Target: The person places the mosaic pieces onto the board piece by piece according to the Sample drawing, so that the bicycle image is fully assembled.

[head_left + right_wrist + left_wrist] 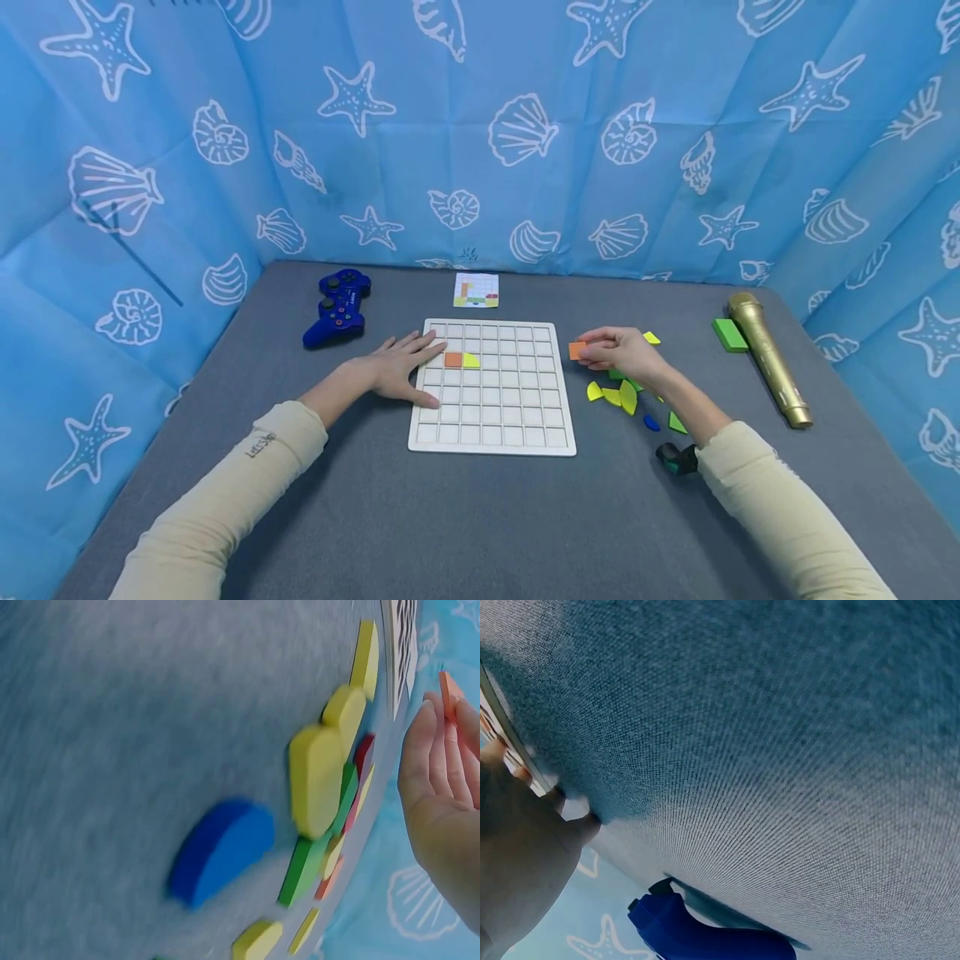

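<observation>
A white grid board (491, 436) lies on the grey table in the head view. My left hand (393, 367) rests spread across its left edge, with fingers and thumb straight. On the board, an orange square tile (453, 360) sits in one cell, beside a yellow tile (471, 361) with a curved side. Just right of the board, my right hand (618, 348) pinches another orange square tile (576, 351) between thumb and fingers, raised off the table in the right wrist view. Yellow pieces (627, 397), green pieces (677, 422) and a blue piece (651, 422) lie loose near this hand; it partly hides some.
Behind the board lies a small pattern card (476, 290). A blue game controller (341, 307) is at the back left. On the right lie a gold microphone (768, 358) and a green block (729, 335). A dark object (675, 458) is partly covered by the right sleeve.
</observation>
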